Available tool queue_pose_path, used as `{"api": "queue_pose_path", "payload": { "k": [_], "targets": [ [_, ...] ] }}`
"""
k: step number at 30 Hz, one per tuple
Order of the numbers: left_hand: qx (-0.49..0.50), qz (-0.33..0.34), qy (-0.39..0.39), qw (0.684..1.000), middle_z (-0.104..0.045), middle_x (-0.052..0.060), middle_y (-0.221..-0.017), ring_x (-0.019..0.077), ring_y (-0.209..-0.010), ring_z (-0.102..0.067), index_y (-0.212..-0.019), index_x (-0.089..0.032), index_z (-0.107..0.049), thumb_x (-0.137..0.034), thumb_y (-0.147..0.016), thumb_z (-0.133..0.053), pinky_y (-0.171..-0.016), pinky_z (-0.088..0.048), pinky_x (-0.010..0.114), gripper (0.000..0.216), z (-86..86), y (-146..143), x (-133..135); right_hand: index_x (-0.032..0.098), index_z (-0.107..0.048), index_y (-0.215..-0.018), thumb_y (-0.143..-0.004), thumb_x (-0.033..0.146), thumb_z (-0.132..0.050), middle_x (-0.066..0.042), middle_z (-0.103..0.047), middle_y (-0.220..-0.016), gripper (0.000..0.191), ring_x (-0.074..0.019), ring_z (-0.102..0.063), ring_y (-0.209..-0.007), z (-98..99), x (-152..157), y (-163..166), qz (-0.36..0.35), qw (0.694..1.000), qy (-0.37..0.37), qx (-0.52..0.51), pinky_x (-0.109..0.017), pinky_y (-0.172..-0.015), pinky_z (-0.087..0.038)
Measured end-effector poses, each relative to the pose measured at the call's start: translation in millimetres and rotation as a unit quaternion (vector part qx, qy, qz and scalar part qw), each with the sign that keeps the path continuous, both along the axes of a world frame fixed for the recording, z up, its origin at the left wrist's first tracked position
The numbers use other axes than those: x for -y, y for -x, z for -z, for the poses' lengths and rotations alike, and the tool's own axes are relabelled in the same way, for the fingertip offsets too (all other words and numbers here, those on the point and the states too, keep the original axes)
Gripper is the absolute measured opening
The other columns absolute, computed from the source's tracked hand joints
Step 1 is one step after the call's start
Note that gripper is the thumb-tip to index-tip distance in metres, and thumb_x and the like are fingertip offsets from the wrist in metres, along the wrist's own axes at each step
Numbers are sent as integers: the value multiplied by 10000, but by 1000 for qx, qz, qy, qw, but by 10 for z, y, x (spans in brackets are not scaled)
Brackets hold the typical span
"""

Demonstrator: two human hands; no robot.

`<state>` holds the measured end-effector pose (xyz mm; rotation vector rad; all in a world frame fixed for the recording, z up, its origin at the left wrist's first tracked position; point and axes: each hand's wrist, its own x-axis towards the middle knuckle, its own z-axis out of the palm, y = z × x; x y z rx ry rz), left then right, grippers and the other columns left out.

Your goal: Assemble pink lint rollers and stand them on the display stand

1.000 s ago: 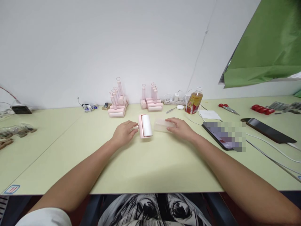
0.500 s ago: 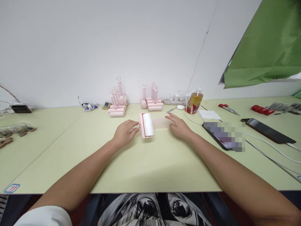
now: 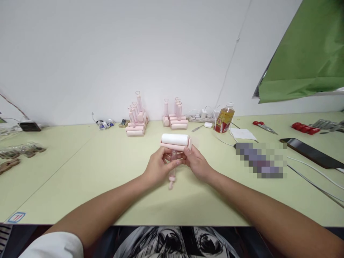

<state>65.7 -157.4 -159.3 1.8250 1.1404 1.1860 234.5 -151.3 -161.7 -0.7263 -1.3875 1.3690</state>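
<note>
A pink lint roller [image 3: 175, 139] with a white roll is held above the middle of the table, its roll lying crosswise at the top and its clear pink handle pointing down toward me. My left hand [image 3: 159, 165] closes round the handle just below the head. On the other side, my right hand [image 3: 196, 162] grips the head's right end with the thumb, its other fingers near the handle. Fingertips of both hands partly cover the upper handle. Further back stand pink lint rollers [image 3: 135, 133] in one group and more lint rollers [image 3: 179, 126] in another.
A power strip [image 3: 201, 118], a white case [image 3: 208, 125] and a drink bottle [image 3: 224, 117] stand along the wall. Right of my arm lie a blurred-screen device [image 3: 259, 161], a phone [image 3: 311, 153] and white cables. Small wrapped items [image 3: 23, 150] lie at far left.
The lint roller has turned from its roll standing lengthwise to lying crosswise, handle now toward me. My right hand has moved left from the table and taken hold of it.
</note>
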Motion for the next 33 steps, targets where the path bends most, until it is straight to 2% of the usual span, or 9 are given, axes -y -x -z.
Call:
{"api": "queue_pose_path", "payload": {
  "k": [4,7,9,13,16,19,23,28,33],
  "targets": [
    [-114,65,-88,987,-698,46,-917,151,-754,-614,-993,-199,-662,-393,-856,-621,-668,-481,279,240,-8,58,37,223,-500,-964,-886,481,-526,-24,-671,-818,271,-146,-630,-591,-45,-81,-112,100,988,108,-37,-280,-514,-537],
    [-169,8,-156,973,-665,44,-804,154,-697,-589,-908,-194,-673,-385,-909,-519,-654,-471,292,245,-14,145,-24,199,-497,-830,-895,415,-494,-14,-619,-649,226,-128,-556,-447,-31,-126,-161,99,979,176,14,-259,-404,-488],
    [-193,-29,-190,962,-656,78,-932,199,-844,-606,-1015,-190,-660,-419,-904,-511,-743,-488,332,295,2,180,-78,198,-493,-804,-887,401,-496,-5,-587,-592,219,-141,-556,-418,-5,-106,-132,65,973,215,49,-266,-374,-479],
    [-213,-18,-96,972,-627,109,-1169,245,-977,-611,-1290,-190,-528,-537,-883,-509,-805,-493,369,535,88,188,-176,211,-491,-888,-878,401,-517,-4,-615,-667,192,-178,-659,-533,55,-8,1,-10,971,230,64,-309,-475,-553],
    [-196,40,-7,980,-696,53,-1041,222,-881,-643,-1200,-206,-595,-551,-900,-472,-750,-482,326,473,142,191,-230,222,-492,-983,-888,430,-503,-7,-622,-737,230,-159,-653,-556,94,10,30,-12,971,216,102,-271,-457,-532],
    [-166,79,1,983,-708,32,-1012,209,-878,-643,-1125,-200,-644,-543,-892,-498,-756,-470,302,440,152,214,-263,248,-487,-1115,-840,417,-571,22,-569,-756,334,-140,-605,-575,127,-37,-32,38,979,125,155,-218,-388,-473],
    [-153,108,1,982,-707,39,-1021,204,-881,-639,-1138,-188,-647,-535,-887,-515,-755,-464,293,448,140,239,-275,230,-539,-990,-764,342,-631,46,-508,-743,268,-106,-535,-555,145,-93,-111,72,979,40,185,-202,-381,-442],
    [-155,149,5,977,-704,57,-1063,218,-924,-638,-1143,-181,-655,-526,-892,-505,-791,-471,296,452,111,252,-275,205,-519,-829,-667,221,-641,63,-509,-717,204,-69,-493,-488,121,-127,-116,60,987,69,134,-210,-411,-462],
    [-165,192,4,967,-711,44,-1046,211,-913,-643,-1110,-192,-678,-505,-896,-508,-804,-471,288,416,74,263,-272,203,-481,-737,-601,161,-654,78,-516,-601,224,-82,-499,-453,146,-194,-167,-28,984,159,79,-215,-389,-474]
  ]
}}
